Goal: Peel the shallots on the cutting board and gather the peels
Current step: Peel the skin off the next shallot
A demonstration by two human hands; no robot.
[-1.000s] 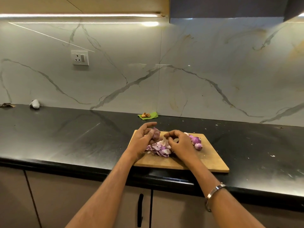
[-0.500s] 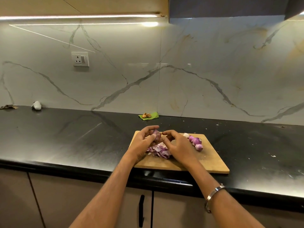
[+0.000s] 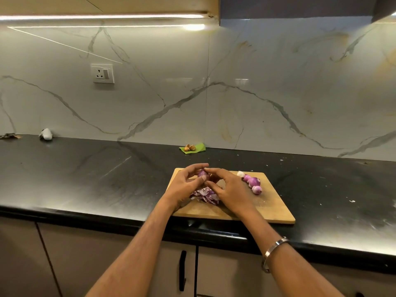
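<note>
A wooden cutting board (image 3: 272, 202) lies on the black counter near its front edge. My left hand (image 3: 184, 187) holds a purple shallot (image 3: 202, 173) above the board's left part. My right hand (image 3: 229, 189) meets it from the right, fingertips pinching at the shallot's skin. Under both hands sits a heap of purple peels (image 3: 206, 196). A few peeled shallots (image 3: 252, 182) lie in a row at the board's back right, with a small white piece (image 3: 240, 173) at the far end.
A green leaf with small brown items (image 3: 191, 148) lies by the marble wall behind the board. A white lump (image 3: 45, 134) sits at the far left of the counter (image 3: 85, 172). Cabinet doors with black handles (image 3: 182, 271) hang below.
Both hands have drawn together over the peels; my right fingertips have moved left onto the shallot held in my left hand. The shallot is a little higher than before.
</note>
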